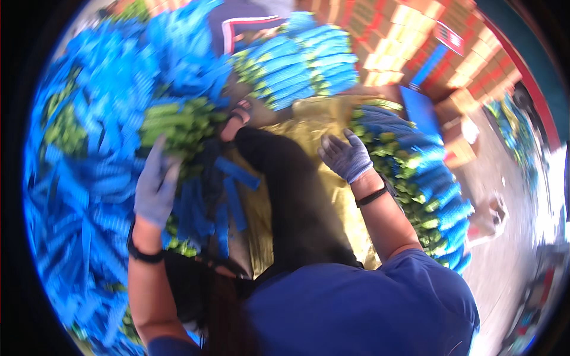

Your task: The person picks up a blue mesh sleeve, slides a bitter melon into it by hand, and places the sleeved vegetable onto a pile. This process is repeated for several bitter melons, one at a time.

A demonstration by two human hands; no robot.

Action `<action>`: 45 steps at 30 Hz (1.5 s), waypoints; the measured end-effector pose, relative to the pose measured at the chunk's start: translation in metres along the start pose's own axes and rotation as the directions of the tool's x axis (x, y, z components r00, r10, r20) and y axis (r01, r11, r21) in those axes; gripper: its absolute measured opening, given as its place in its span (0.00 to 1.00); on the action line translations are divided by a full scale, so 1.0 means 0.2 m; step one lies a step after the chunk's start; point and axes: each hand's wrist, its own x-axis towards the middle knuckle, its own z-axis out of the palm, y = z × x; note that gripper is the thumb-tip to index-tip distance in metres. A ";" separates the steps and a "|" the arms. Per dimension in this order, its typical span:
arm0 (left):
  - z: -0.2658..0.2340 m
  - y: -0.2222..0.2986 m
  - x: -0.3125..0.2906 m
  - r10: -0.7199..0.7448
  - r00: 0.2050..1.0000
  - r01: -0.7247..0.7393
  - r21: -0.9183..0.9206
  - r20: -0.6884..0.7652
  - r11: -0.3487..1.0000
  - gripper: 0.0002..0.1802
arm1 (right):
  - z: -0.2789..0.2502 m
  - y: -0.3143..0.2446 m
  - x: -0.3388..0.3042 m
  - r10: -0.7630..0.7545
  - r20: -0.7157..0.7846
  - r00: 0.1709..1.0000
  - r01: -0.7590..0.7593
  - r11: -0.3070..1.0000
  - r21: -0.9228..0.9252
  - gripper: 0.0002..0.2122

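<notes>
My left hand (156, 188), in a pale grey-white glove, reaches forward with fingers extended and the thumb apart. Its fingertips are at the near edge of a bunch of green leafy stalks (178, 123); whether they touch it I cannot tell. My right hand (346, 157), gloved alike, hangs in the air over a yellow sheet (309, 121), fingers spread and nothing held. Just right of it runs a row of green bunches wrapped in blue netting (415, 169), leafy ends toward me. Flat blue strips (230, 190) lie between my left hand and my dark-trousered leg.
A large heap of blue wrapping (77, 190) with greens among it fills the left side. More wrapped bunches (303, 59) are stacked ahead, near another person's leg (249, 24). Cardboard boxes (392, 35) rise at the back right, beside a blue platform scale (420, 110).
</notes>
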 end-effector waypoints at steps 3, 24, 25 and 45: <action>-0.04 -0.02 0.02 0.021 0.998 -0.023 -0.031 -0.054 0.999 0.29 | 0.32 0.49 0.20 0.160 0.318 0.934 -0.017 0.912 -0.411 0.23; -0.52 -0.45 -0.30 -0.557 0.830 0.516 -0.343 -0.025 0.785 0.19 | 0.02 2.54 1.22 0.300 0.066 0.952 -0.024 0.285 -0.958 0.21; -0.54 -0.48 -0.33 -0.609 0.791 0.586 -0.353 0.057 0.729 0.19 | 0.13 2.53 1.10 0.316 0.065 0.946 -0.026 0.277 -0.961 0.21; -0.22 -0.46 -0.32 -0.871 0.490 0.786 -0.424 -0.013 0.449 0.14 | 0.61 1.96 0.44 0.521 0.488 0.700 -0.064 0.726 -0.684 0.09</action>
